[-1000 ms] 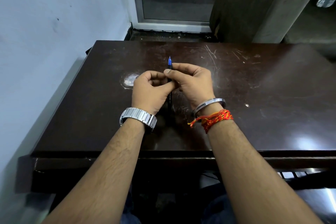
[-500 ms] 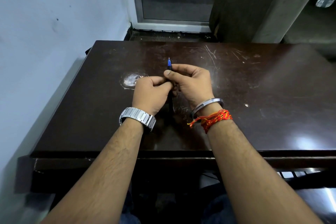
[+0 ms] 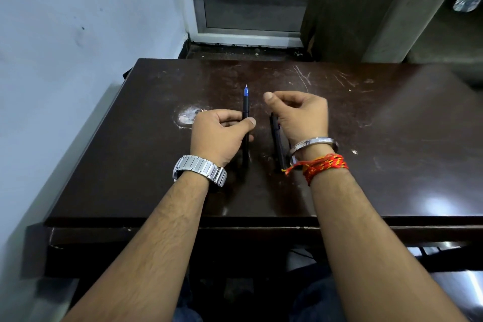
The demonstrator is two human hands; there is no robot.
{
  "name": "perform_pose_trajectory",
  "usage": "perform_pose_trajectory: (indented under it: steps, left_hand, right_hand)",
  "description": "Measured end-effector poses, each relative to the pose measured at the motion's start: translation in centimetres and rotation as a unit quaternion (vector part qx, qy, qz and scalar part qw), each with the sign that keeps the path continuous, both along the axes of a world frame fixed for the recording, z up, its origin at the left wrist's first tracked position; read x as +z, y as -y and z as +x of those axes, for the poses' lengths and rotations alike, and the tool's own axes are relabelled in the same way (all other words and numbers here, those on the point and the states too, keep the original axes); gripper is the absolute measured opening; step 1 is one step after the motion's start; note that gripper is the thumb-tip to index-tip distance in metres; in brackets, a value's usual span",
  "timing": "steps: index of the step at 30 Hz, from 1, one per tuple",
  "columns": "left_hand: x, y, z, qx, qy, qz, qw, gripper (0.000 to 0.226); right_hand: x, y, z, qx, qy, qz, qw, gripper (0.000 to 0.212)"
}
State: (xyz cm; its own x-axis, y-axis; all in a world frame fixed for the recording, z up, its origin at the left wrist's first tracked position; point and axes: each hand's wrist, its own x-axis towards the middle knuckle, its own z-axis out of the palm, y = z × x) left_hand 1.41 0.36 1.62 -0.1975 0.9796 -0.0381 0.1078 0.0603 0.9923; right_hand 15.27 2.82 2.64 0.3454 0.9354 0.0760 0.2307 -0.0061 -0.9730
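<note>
Left hand point(image 3: 219, 136) over the middle of the dark surface point(image 3: 379, 117), its fingers point(image 3: 226, 115) curled round a black pen point(image 3: 245, 107) with the thumb pressed across the barrel. The pen lies lengthwise away from me, its blue tip pointing to the far edge and clear of the hand, its rear end showing just below the palm. Right hand point(image 3: 300, 115) is just beside the left, apart from it, raised a little, fingers curled in, thumb and forefinger close together with nothing visible between them. A black piece point(image 3: 277, 144), cap-like, runs under the heel of that hand. I cannot tell whether the hidden fingers grip it. Steel watch point(image 3: 200, 170) on the left wrist. Steel bangle point(image 3: 313, 142) and red thread band point(image 3: 325, 166) on the right. Pale scuffed patch point(image 3: 188, 115) on the surface just left of the left hand
</note>
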Motion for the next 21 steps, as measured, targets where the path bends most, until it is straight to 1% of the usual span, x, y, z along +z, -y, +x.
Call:
perform_pose_trajectory:
  steps: [2,4,9,13,18,20,21]
  left_hand:
    - [0.1,0.0,0.1,-0.001,-0.002,-0.006,1.0,0.013]
    - [0.1,0.0,0.1,-0.002,0.002,-0.012,1.0,0.014]
    - [-0.2,-0.1,0.2,-0.003,0.0,-0.026,1.0,0.012]
    - [-0.4,-0.1,0.2,-0.007,-0.005,-0.037,0.999,0.009]
    - [-0.5,-0.1,0.3,-0.021,-0.022,-0.039,0.999,0.008]
    - [-0.6,-0.1,0.2,-0.03,-0.026,-0.042,0.998,0.009]
    - [-0.7,-0.1,0.2,-0.036,-0.024,-0.044,0.998,0.008]
  right_hand:
    - [-0.2,-0.2,1.3,-0.062,0.076,-0.027,0.995,0.015]
    - [-0.5,-0.3,2.2,-0.104,0.124,-0.046,0.986,0.014]
    - [-1.1,-0.4,2.9,-0.112,0.195,-0.109,0.968,0.007]
    - [-1.6,-0.5,3.0,-0.106,0.232,-0.134,0.958,0.01]
    - [-2.1,-0.7,3.3,-0.1,0.252,-0.142,0.952,0.014]
    - [-2.0,-0.5,3.2,-0.107,0.245,-0.125,0.955,0.012]
    - [-1.8,-0.5,3.0,-0.109,0.235,-0.102,0.961,0.009]
